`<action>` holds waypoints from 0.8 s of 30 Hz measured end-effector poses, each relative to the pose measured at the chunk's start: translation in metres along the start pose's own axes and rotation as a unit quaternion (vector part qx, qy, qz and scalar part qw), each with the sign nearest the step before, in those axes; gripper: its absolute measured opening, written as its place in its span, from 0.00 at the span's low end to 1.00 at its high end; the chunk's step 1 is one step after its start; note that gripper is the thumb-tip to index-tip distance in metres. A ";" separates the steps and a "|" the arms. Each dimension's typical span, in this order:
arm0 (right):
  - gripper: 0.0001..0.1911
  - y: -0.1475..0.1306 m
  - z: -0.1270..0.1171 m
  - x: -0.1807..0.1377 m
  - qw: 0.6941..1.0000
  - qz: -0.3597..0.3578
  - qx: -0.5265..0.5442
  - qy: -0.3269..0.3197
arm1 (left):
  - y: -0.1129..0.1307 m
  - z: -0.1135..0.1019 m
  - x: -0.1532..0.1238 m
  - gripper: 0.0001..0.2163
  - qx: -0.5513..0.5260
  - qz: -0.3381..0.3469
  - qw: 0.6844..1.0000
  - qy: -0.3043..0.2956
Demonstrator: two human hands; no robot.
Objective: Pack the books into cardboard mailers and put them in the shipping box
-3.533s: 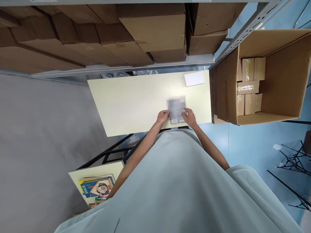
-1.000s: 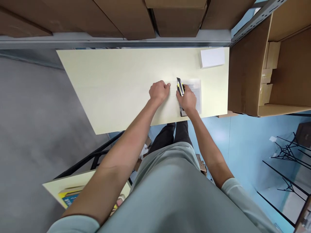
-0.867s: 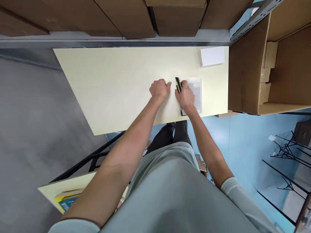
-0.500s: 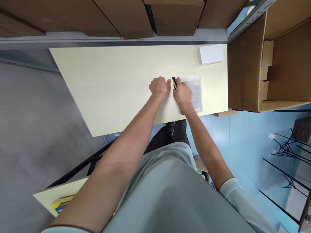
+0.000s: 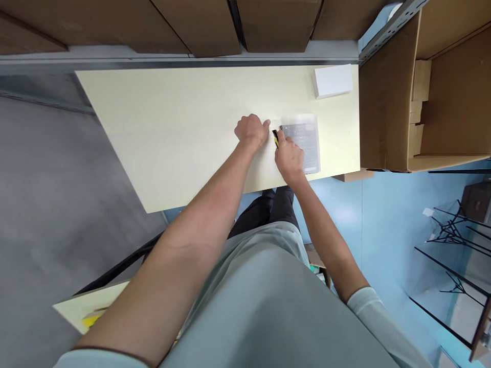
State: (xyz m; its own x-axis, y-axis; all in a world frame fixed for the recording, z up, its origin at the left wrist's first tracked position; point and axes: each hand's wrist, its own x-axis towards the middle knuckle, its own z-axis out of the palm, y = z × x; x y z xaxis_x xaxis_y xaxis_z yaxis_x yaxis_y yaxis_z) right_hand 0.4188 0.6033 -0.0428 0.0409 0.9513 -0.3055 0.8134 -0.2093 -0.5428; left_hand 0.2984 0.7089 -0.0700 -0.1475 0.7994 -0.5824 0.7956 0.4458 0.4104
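In the head view my right hand [image 5: 290,157] is closed around a black-and-yellow utility knife [image 5: 276,139]; most of its handle is hidden by the fingers. This hand lies over the left side of a clear plastic sleeve [image 5: 311,148] with a grey printed area. A small dark spot shows near the sleeve's upper left corner. Just to the left, my left hand [image 5: 251,129] rests on the cream tabletop [image 5: 172,128] with fingers curled and the thumb pointing toward the knife. Whatever may be under those curled fingers is hidden.
A white box [image 5: 333,82] sits at the table's back right. Beyond the back edge runs a grey metal shelf beam [image 5: 184,60] with cardboard boxes [image 5: 280,25] above it. A large open cardboard box [image 5: 387,102] stands to the right.
My right hand has drawn slightly toward my body with the knife, uncovering more of the sleeve's upper left corner. My left hand stays in about the same place on the table.
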 end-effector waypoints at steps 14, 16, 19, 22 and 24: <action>0.25 -0.017 -0.022 -0.072 0.989 0.051 -0.127 -0.065 | 0.000 -0.003 0.001 0.22 0.030 0.017 0.999 -0.012; 0.25 -0.022 -0.028 -0.083 0.976 0.060 -0.185 -0.100 | 0.002 -0.004 -0.001 0.22 0.038 0.010 0.999 -0.012; 0.26 -0.028 -0.036 -0.099 0.956 0.064 -0.249 -0.141 | 0.003 -0.006 -0.003 0.23 0.058 0.010 0.998 -0.014; 0.28 -0.029 -0.039 -0.114 0.947 0.062 -0.270 -0.165 | 0.001 -0.007 0.000 0.25 0.064 0.026 0.997 -0.031; 0.29 -0.028 -0.038 -0.123 0.945 0.060 -0.271 -0.174 | -0.003 -0.004 0.006 0.26 0.060 0.034 0.997 -0.039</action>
State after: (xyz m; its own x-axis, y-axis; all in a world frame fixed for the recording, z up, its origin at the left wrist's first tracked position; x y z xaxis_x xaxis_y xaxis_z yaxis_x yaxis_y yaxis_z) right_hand 0.4133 0.5011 0.0394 0.0352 0.7760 -0.6298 0.9966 -0.0745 -0.0362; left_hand 0.2930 0.7144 -0.0719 -0.0484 0.7902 -0.6109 0.8676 0.3363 0.3662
